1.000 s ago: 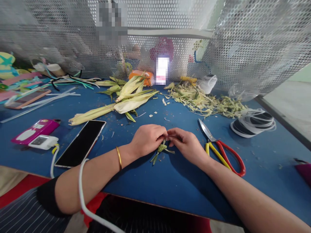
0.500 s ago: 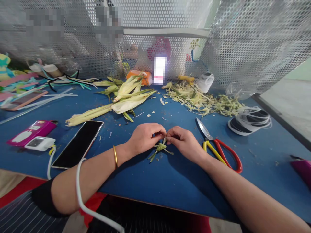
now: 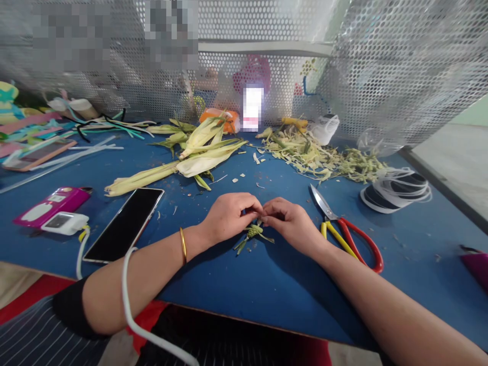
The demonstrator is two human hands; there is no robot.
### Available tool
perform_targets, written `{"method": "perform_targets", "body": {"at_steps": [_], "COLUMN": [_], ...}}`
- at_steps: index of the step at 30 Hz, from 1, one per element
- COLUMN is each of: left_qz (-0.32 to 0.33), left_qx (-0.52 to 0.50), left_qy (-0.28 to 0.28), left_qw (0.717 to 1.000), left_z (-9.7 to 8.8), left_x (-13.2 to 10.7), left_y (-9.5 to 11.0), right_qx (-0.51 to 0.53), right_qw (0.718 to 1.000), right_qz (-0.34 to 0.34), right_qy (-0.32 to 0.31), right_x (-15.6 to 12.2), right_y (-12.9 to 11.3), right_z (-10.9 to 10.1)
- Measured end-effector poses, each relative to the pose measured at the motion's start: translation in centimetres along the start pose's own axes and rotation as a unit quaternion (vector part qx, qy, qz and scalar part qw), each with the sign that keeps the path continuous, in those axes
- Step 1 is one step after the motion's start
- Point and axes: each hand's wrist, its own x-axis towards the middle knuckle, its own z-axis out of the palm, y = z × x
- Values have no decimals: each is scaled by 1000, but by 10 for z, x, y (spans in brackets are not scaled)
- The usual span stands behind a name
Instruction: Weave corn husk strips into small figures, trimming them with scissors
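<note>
Over the middle of the blue table, my left hand and my right hand meet with thumbs and fingers pinched together. Between and just below the fingertips is a small woven piece of green corn husk, with loose strip ends sticking out to both sides. Both hands grip the upper part of this piece; the fingers hide exactly which strips each one pinches. A gold bangle circles my left wrist. To the right of my right hand lie open scissors with red and yellow handles.
Corn husks lie behind my left hand, and a pile of husk strips sits at the back right. A black phone, a purple pouch and a coil of clear cord flank the hands. A white cable crosses my left forearm.
The view has shifted slightly, moving everything a little to the right. Both hands keep their pinch on the woven husk piece, with hardly any visible movement.
</note>
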Motion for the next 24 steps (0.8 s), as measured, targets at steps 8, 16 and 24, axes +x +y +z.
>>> {"method": "perform_targets", "body": {"at_steps": [8,16,24], "left_qz": [-26,-63,-107], "left_qx": [-19,-24,62], "left_qy": [-14,-25,-8], "left_qw": [999,997,992], "left_z": [-2,-2,-3], "left_x": [2,3,4], "left_y": [1,2,-3], "right_qx": [-6,-53,-144], "right_qw": [1000,996,969], "right_qz": [15,-38,-37], "right_qy": [-23,-69,-198], "right_x": [0,-1,-8], "right_y": [-5,-4,-15], "right_z": [-3,-9,-30]}}
